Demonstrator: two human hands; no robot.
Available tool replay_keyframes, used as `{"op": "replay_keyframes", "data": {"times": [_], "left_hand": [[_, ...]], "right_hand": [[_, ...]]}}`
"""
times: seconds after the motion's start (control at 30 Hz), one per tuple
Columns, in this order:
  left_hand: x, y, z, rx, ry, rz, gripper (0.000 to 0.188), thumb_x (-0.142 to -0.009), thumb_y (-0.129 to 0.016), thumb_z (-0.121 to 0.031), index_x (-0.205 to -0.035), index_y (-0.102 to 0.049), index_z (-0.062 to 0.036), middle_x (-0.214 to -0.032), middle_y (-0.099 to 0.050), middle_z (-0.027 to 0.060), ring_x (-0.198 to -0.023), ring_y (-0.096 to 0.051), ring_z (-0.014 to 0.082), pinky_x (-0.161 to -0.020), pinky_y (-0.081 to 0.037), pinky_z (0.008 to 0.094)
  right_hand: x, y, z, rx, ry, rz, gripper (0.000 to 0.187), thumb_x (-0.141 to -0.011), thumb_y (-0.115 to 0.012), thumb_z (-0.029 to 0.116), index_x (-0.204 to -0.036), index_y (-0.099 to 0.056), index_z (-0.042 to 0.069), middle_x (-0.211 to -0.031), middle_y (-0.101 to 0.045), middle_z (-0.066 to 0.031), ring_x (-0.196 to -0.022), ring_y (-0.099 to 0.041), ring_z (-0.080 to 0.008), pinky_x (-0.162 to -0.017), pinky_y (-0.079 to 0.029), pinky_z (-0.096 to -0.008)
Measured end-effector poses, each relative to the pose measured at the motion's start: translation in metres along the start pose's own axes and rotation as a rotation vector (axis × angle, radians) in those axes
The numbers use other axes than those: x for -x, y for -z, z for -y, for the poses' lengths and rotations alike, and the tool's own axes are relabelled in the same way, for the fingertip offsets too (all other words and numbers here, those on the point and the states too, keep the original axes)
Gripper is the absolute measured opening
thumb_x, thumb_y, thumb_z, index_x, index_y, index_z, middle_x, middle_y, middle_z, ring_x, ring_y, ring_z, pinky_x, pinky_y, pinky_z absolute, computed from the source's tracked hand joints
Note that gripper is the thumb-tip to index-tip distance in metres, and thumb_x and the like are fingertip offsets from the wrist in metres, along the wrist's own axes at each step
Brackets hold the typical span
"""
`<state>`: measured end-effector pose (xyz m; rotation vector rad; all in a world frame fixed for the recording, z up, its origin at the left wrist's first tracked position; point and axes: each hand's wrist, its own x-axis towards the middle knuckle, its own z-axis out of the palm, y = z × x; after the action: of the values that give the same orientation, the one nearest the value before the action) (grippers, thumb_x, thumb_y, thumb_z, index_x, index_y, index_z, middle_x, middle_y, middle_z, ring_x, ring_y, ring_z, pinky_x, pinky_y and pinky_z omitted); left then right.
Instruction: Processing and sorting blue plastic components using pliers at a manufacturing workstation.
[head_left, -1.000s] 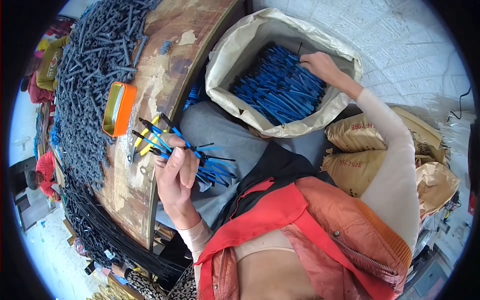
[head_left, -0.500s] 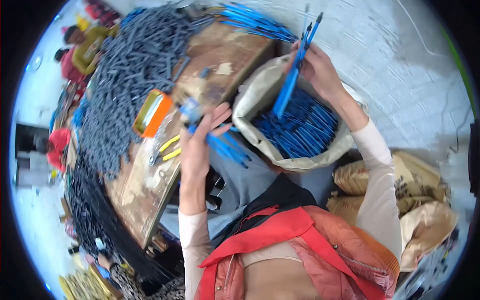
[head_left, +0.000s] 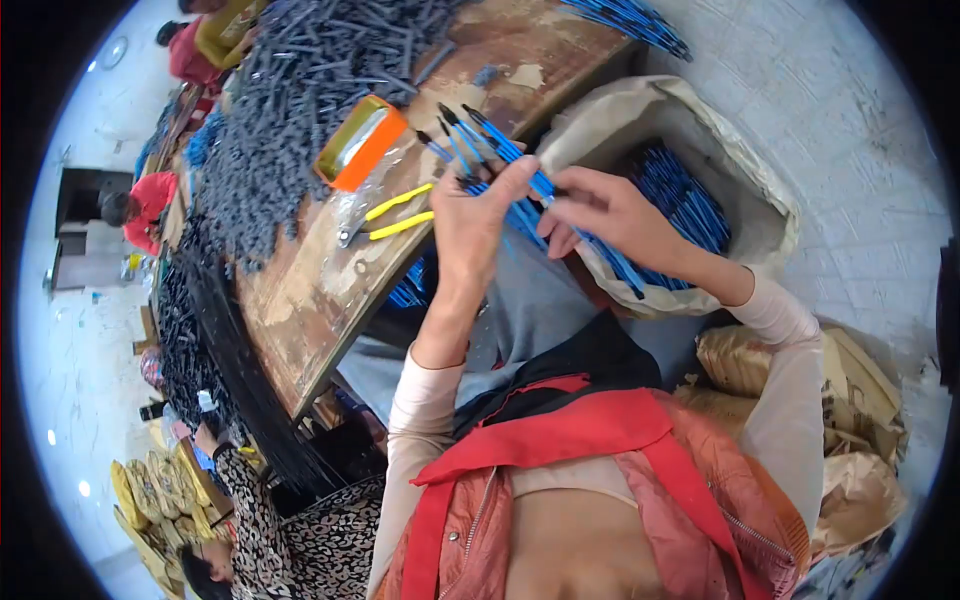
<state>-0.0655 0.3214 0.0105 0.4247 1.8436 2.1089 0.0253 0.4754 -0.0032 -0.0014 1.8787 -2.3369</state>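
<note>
My left hand [head_left: 472, 215] is closed round several slim blue rods with black ends [head_left: 455, 140], which fan out above its fingers. Close beside it, my right hand [head_left: 615, 220] is closed with its fingertips on a blue rod [head_left: 545, 185] that slants across both hands. More blue rods stick out below the right fingers, toward the sack. Just right of the hands stands a large pale sack [head_left: 765, 170] with its mouth wide. Inside it lies a dense heap of similar blue rods [head_left: 685, 200]. The fingers hide how many rods each hand grips.
On the worn wooden table [head_left: 285, 335] lie yellow-handled pliers [head_left: 400, 215], an orange box [head_left: 372, 150] and a big pile of grey pieces [head_left: 260, 180]. Blue rods [head_left: 640, 28] rest at its far corner. Brown sacks [head_left: 740, 360] lie at right. A co-worker in a patterned top [head_left: 310, 530] is at lower left.
My right hand has come down and left from above the sack, and my left hand has moved right. The hands, apart before, now meet at the rods.
</note>
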Motion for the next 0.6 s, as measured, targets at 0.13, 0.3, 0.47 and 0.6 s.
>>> {"op": "replay_keyframes", "data": {"times": [0.13, 0.3, 0.47, 0.6], "left_hand": [[0.005, -0.009, 0.000, 0.042, -0.069, -0.032, 0.018, -0.083, -0.075, -0.010, -0.096, -0.062, -0.0049, -0.081, -0.063, 0.0019, -0.071, -0.061, 0.0100, -0.065, -0.050, 0.0249], [0.003, 0.003, 0.000, 0.341, 0.008, -0.008, 0.013, -0.094, -0.062, -0.012, -0.105, -0.057, -0.0071, -0.085, -0.063, 0.0060, -0.078, -0.061, 0.0160, -0.073, -0.049, 0.0304], [0.034, 0.043, -0.059, 0.326, 0.066, 0.010, 0.020, -0.095, -0.059, -0.012, -0.115, -0.055, -0.0095, -0.089, -0.063, 0.0068, -0.082, -0.060, 0.0168, -0.079, -0.048, 0.0349], [0.070, 0.048, -0.083, 0.225, 0.033, 0.096, 0.020, -0.091, -0.060, -0.008, -0.109, -0.051, -0.0069, -0.082, -0.064, 0.0142, -0.074, -0.061, 0.0218, -0.067, -0.046, 0.0336]], "right_hand": [[0.006, -0.001, -0.014, 0.055, 0.160, -0.112, 0.026, -0.101, -0.050, 0.019, -0.115, -0.053, -0.002, -0.093, -0.067, -0.0118, -0.078, -0.068, -0.0181, -0.073, -0.055, -0.0291], [-0.010, 0.042, -0.007, 0.302, 0.105, -0.102, 0.034, -0.102, -0.045, 0.028, -0.101, -0.060, -0.003, -0.087, -0.068, -0.0098, -0.077, -0.068, -0.0156, -0.072, -0.055, -0.0285], [-0.023, 0.185, -0.074, 1.028, -0.340, -0.215, 0.033, -0.095, -0.051, 0.027, -0.085, -0.066, -0.001, -0.076, -0.068, -0.0155, -0.074, -0.069, -0.0202, -0.066, -0.055, -0.0342], [0.000, 0.214, -0.183, 1.483, -0.536, -0.108, 0.021, -0.083, -0.054, 0.011, -0.097, -0.066, 0.001, -0.091, -0.068, -0.0233, -0.084, -0.068, -0.0354, -0.072, -0.055, -0.0454]]}}
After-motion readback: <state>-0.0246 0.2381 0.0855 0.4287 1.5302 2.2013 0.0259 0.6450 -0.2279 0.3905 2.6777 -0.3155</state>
